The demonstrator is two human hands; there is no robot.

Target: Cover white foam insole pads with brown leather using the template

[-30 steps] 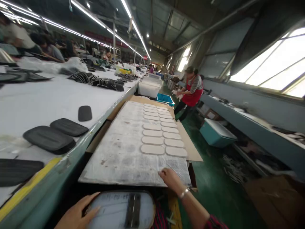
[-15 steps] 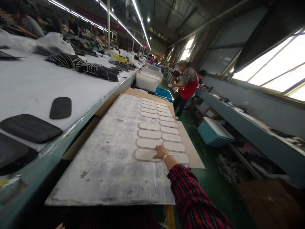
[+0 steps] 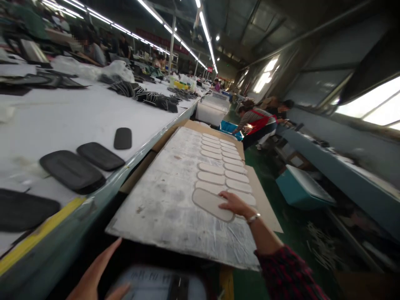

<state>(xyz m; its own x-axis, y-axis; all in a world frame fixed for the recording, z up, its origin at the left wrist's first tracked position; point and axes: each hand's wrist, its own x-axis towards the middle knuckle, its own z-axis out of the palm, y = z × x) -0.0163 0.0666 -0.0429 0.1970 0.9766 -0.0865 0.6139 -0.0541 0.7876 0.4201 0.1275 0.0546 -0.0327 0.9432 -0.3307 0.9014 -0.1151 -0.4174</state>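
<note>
My right hand [image 3: 235, 204], in a plaid sleeve and with a bracelet at the wrist, grips the right part of a pale oval pad [image 3: 208, 203] with a grey edge. The pad is tilted over the near end of two rows of similar pads [image 3: 211, 168] on a worn whitish board [image 3: 162, 208]. At the lower left, my left hand [image 3: 96, 273] has its thumb and fingers apart with nothing between them. It is near the board's front left corner. A blurred pale surface with dark marks [image 3: 150, 281] lies below, and I cannot make out what it is.
Dark rounded pads [image 3: 73, 170] lie on the long white table [image 3: 78, 112] at left. A blue crate [image 3: 229, 128] stands beyond the board, where a person in a red apron [image 3: 258, 121] bends over. A teal bin [image 3: 303, 187] is on the floor at right.
My right hand has pulled the nearest left pad askew from its row. My left hand has come further into view. The person in the red apron has bent down to the crate.
</note>
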